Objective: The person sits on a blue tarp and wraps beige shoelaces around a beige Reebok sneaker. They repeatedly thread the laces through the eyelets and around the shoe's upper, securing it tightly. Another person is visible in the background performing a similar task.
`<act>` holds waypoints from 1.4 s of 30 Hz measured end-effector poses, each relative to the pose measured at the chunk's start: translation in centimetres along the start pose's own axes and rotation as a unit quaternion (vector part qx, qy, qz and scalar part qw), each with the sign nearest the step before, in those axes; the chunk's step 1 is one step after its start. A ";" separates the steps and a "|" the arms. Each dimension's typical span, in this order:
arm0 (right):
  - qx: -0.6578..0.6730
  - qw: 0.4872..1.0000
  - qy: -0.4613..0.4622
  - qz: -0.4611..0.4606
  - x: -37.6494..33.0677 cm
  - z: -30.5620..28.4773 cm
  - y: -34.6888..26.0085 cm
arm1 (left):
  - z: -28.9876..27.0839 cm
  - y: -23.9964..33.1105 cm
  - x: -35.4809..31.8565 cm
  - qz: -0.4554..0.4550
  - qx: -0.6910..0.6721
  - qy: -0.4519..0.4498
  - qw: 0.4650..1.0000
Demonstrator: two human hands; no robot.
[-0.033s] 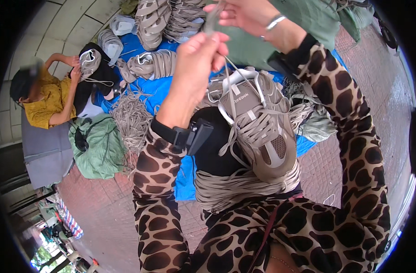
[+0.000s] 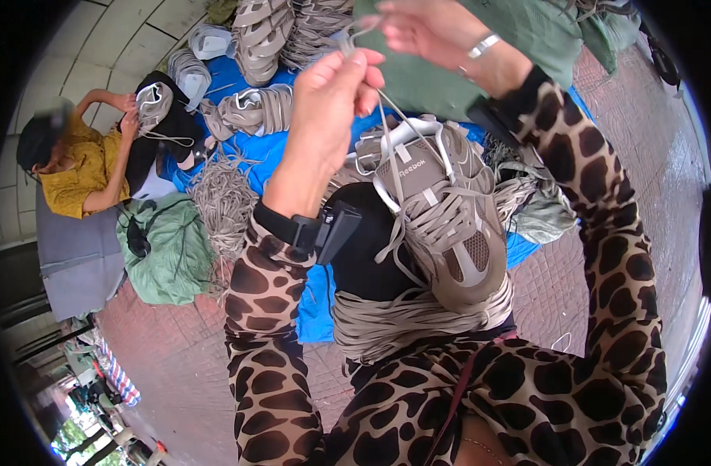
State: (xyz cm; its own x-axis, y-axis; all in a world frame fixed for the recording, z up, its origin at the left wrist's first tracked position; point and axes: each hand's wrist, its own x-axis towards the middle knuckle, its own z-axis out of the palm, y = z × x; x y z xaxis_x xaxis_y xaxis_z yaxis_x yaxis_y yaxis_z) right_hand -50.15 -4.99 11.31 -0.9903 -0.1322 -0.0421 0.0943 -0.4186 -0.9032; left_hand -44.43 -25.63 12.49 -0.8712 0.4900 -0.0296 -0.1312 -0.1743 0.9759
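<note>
blue sheet (image 2: pixel 271 151) lies under the shoe pile (image 2: pixel 268 113), probably to keep it clean; big green sack (image 2: pixel 449 81) beyond; and here's the shoe (image 2: pixel 464 256), over the lap, toe towards the body, seemingly propped to free both hands; lace bundle (image 2: pixel 402 326) below its toe, handy there; left hand (image 2: pixel 332 97) pinched closed; right hand (image 2: pixel 433 39) blurred, can't tell its grip; lace (image 2: pixel 391 155) runs from shoe to left-hand pinch

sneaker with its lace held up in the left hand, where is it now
In the head view, the sneaker sits just right of centre, toe toward the wearer, above a bundle of laces and below the raised left hand.
</note>
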 end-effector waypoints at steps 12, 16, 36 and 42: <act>-0.057 0.994 -0.059 0.072 -4.7 -0.7 -0.2 | -0.5 -2.9 -7.2 0.094 0.392 0.028 0.915; -0.017 0.991 -0.096 0.092 -4.9 -1.3 -0.3 | 2.3 -2.9 -10.4 0.128 0.531 -0.028 0.837; -0.429 0.870 -0.100 -0.220 -3.3 -1.5 -2.6 | -1.3 -2.6 -14.1 0.103 0.493 -0.035 0.863; -0.427 0.872 -0.083 -0.224 -3.0 -2.1 -2.5 | 0.3 -3.0 -11.2 0.128 0.408 0.068 0.902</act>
State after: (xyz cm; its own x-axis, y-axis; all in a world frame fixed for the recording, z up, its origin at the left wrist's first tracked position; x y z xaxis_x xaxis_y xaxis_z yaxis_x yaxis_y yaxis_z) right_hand -47.65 -1.64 12.74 -0.8730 -0.2852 0.3958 -0.4793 0.3505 -0.8046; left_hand -34.09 -30.35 9.98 -0.8807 0.4039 0.2474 0.4256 0.4459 0.7874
